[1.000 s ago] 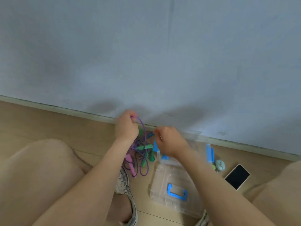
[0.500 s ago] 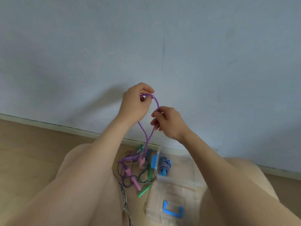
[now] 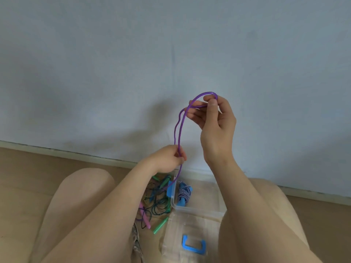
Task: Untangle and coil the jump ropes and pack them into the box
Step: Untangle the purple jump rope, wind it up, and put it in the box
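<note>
My right hand is raised in front of the wall and pinches the top of a doubled purple jump rope. Lower down, my left hand pinches both strands of the same rope. The rope runs on down to a tangle of ropes on the floor, with pink and green handles. A clear plastic box with a blue latch stands open between my knees. A coiled blue-and-white rope lies inside it.
The box's clear lid with a blue handle lies on the wooden floor in front of the box. My bare knees flank the box and the tangle. A pale wall with a skirting board stands close behind.
My right hand has risen with the top of the purple loop. My left hand has slid down along both strands toward the floor, so the loop is stretched longer.
</note>
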A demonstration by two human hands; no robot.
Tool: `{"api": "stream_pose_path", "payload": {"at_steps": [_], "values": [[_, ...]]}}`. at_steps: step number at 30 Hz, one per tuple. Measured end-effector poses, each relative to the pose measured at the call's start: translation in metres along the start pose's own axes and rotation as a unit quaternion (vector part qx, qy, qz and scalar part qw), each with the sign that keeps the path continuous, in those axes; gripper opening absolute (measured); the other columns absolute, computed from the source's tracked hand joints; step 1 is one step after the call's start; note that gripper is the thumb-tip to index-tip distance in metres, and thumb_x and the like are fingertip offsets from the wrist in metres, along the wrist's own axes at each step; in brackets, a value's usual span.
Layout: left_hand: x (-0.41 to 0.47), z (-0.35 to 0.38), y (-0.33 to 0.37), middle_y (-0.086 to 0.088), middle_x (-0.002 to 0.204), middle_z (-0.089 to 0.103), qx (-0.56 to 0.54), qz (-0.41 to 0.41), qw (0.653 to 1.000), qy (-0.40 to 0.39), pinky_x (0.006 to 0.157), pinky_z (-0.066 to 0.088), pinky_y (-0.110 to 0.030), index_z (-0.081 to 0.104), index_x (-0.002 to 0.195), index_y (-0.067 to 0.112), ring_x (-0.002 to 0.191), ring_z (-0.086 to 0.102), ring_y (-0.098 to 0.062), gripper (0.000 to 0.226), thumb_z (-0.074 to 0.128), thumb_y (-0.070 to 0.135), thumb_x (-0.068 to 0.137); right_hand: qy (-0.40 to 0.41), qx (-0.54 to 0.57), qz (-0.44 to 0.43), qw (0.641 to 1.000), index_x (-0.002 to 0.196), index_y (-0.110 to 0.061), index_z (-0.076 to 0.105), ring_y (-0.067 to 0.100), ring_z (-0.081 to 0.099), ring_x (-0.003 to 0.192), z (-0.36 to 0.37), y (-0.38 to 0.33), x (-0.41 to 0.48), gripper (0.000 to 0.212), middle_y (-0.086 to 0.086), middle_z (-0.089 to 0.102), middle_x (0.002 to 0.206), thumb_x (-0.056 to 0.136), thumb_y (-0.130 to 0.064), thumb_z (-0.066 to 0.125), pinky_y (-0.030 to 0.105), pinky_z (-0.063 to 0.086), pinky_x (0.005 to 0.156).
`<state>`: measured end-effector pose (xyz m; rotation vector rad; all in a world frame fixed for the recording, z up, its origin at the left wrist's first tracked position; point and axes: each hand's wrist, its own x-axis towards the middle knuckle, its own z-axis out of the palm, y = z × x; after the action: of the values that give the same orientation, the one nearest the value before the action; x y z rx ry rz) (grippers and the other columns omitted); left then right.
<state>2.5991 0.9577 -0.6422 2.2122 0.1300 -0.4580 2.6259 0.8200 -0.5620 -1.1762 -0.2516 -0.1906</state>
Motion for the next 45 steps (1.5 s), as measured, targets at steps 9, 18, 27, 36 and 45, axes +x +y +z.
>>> {"api": "stream_pose_path", "payload": {"at_steps": [9,18,27,36,45], "values": [[0.006,0.008,-0.022,-0.004,0.110,0.076,-0.076,-0.087,0.990,0.085,0.101,0.058,-0.044,0.019,0.162,0.034,0.107,0.070,-0.022,0.083,0.067,0.006,0.099,-0.026,-0.059,-0.029,0.997,0.125,-0.002,0.060,0.039,0.074,0.080,-0.024,-0.011,-0.013,0.027,0.023,0.075,0.096,0.115,-0.016,0.039,0.046,0.063,0.080],[-0.002,0.024,-0.010,0.000,0.108,0.067,0.002,-0.042,0.999,0.015,0.096,0.049,-0.035,0.071,0.099,0.021,0.097,0.061,-0.015,0.032,0.043,0.025,0.114,-0.042,-0.215,-0.108,0.970,0.137,-0.017,0.055,0.023,0.074,0.088,-0.028,-0.012,-0.029,0.032,0.006,0.074,0.100,0.111,-0.007,0.040,0.043,0.061,0.083],[-0.009,0.010,0.005,-0.011,0.091,0.081,-0.258,-0.054,0.938,0.225,0.081,0.067,-0.048,0.068,0.101,0.008,0.082,0.080,-0.032,0.030,0.047,0.026,0.112,-0.244,-0.656,0.159,0.697,0.148,0.004,0.029,0.042,0.063,0.107,-0.048,0.019,-0.048,0.057,0.025,0.061,0.124,0.100,-0.015,0.051,0.043,0.052,0.080],[-0.032,0.003,0.029,-0.008,0.096,0.081,-0.360,0.079,0.894,0.254,0.077,0.066,-0.042,0.074,0.100,0.005,0.089,0.081,-0.028,0.032,0.057,0.029,0.110,-0.225,-0.364,0.190,0.884,0.115,-0.014,0.068,0.022,0.074,0.083,-0.039,0.032,-0.054,0.020,0.006,0.078,0.095,0.103,-0.029,0.062,0.043,0.063,0.080],[-0.026,0.007,0.003,-0.004,0.117,0.079,-0.263,0.019,0.965,0.014,0.101,0.054,-0.046,0.071,0.123,0.018,0.119,0.071,-0.028,0.052,0.042,-0.008,0.090,-0.070,-0.331,0.044,0.940,0.097,-0.012,0.070,0.018,0.075,0.066,-0.035,0.011,-0.045,0.027,0.001,0.077,0.075,0.110,-0.024,0.050,0.041,0.062,0.068]]}}
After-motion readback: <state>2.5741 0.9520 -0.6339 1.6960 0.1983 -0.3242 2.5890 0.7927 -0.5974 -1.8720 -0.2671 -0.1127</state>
